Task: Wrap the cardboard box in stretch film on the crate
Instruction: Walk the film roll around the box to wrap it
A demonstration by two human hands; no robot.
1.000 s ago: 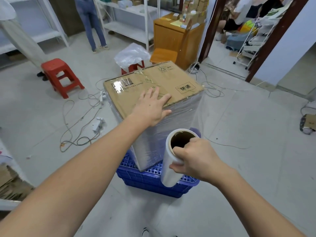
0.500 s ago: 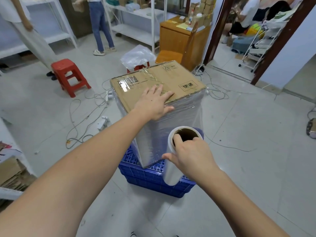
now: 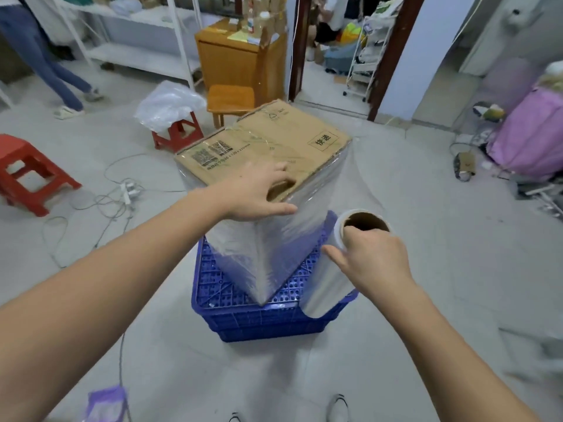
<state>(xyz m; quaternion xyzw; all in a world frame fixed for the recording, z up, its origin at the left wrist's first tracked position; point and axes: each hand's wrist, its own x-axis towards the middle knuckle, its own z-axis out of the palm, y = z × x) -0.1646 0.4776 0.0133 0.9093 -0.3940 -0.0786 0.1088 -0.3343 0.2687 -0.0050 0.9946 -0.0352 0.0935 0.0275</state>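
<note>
The cardboard box [image 3: 268,147] stands on the blue crate [image 3: 262,318], which sits on the floor, and every place below is told from the box. Its side walls are covered in clear stretch film [image 3: 265,248]; its brown top is mostly bare, with a printed label toward the far right corner. The left hand [image 3: 259,193] lies on the near corner of the top, fingers loosely spread and curled over the edge, thumb along the film-covered side. Just to the right of the box, near its lower half, the right hand [image 3: 374,260] grips the film roll [image 3: 332,281] at its upper end, thumb tucked into the open cardboard core, fingers wrapped around the outside. A sheet of film stretches from the roll to the box's right side. Behind the box to the left stands a red stool [image 3: 178,132] with a plastic bag [image 3: 169,103] on it.
</note>
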